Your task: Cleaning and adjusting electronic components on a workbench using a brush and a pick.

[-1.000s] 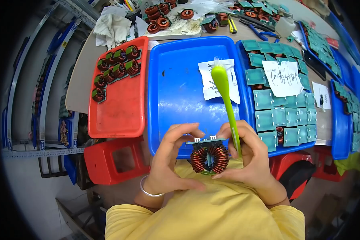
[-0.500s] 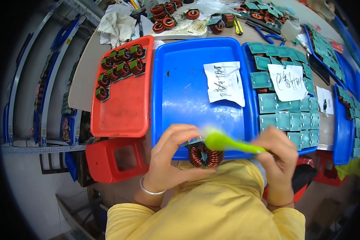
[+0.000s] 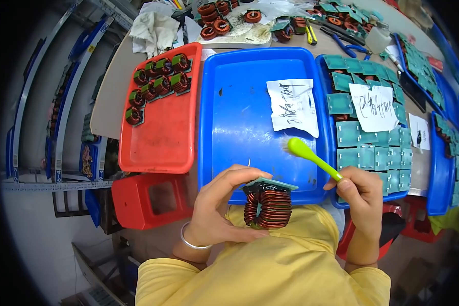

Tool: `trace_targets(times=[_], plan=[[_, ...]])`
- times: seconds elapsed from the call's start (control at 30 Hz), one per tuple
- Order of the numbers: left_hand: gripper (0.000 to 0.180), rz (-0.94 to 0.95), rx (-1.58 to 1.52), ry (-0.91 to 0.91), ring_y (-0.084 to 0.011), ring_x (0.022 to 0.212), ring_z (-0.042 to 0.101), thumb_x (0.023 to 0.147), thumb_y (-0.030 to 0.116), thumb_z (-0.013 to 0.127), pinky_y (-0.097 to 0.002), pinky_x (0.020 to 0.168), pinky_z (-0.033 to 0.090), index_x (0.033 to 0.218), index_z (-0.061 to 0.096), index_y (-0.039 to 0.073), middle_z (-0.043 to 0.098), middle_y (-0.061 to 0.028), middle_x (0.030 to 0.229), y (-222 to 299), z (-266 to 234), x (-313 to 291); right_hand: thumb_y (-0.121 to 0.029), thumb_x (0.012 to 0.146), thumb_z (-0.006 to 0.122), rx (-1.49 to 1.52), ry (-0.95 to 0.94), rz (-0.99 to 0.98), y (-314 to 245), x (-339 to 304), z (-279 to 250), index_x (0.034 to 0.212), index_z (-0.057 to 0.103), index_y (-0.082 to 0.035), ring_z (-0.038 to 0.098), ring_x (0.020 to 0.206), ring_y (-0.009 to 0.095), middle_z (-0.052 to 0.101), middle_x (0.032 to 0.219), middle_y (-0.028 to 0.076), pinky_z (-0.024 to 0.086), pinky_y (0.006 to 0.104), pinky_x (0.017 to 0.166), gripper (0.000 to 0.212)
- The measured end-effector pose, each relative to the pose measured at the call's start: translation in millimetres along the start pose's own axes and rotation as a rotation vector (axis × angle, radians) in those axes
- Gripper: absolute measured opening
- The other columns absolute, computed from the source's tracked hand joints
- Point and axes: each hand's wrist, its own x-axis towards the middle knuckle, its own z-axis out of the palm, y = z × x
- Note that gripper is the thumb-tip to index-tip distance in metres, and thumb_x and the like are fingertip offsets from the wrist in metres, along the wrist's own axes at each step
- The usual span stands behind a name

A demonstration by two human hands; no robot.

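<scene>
Fingers of left hand (image 3: 217, 209) clasp copper coil (image 3: 268, 206); right hand (image 3: 359, 196) grips green brush (image 3: 311, 155).

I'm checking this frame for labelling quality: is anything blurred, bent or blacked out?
In the head view, fisheye bends the blue tray edges and the shelving toward the rim; the corners are black; light is even and soft, without harsh glare; the wound coil in the left hand is sharp, and the green brush in the right hand shows slight blur at its tip.
</scene>
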Motion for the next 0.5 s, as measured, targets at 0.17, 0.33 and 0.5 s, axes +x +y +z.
trace_targets(times=[0.17, 0.33, 0.5], plan=[[0.073, -0.028, 0.001, -0.032, -0.0297, 0.095, 0.056, 0.050, 0.008, 0.082, -0.0371, 0.082, 0.046, 0.112, 0.046, -0.008, 0.052, -0.0176, 0.101, 2.8, 1.0, 2.2, -0.017, 0.084, 0.052, 0.019, -0.010, 0.003, 2.8, -3.1, -3.6, 0.072, 0.060, 0.005, 0.034, 0.046, 0.004, 0.046, 0.054, 0.000, 0.024, 0.0197, 0.042, 0.026], [0.070, 0.024, 0.089, -0.069, -0.0310, 0.095, 0.056, 0.053, 0.007, 0.080, -0.0376, 0.082, 0.046, 0.112, 0.045, -0.008, 0.053, -0.0175, 0.099, 5.1, 2.0, 6.2, -0.018, 0.084, 0.052, 0.035, -0.002, -0.005, 4.0, -4.3, -3.7, 0.072, 0.060, 0.005, 0.034, 0.046, 0.004, 0.046, 0.054, 0.000, 0.023, 0.0197, 0.042, 0.027], [0.068, -0.077, -0.075, -0.001, -0.0281, 0.096, 0.055, 0.053, 0.007, 0.079, -0.0352, 0.083, 0.044, 0.111, 0.047, -0.005, 0.055, -0.0163, 0.102, 7.1, 8.5, 1.9, -0.017, 0.082, 0.054, 0.041, -0.006, 0.014, 2.9, -4.6, -5.8, 0.072, 0.061, 0.005, 0.037, 0.045, 0.005, 0.048, 0.053, 0.002, 0.025, 0.0207, 0.042, 0.025]])
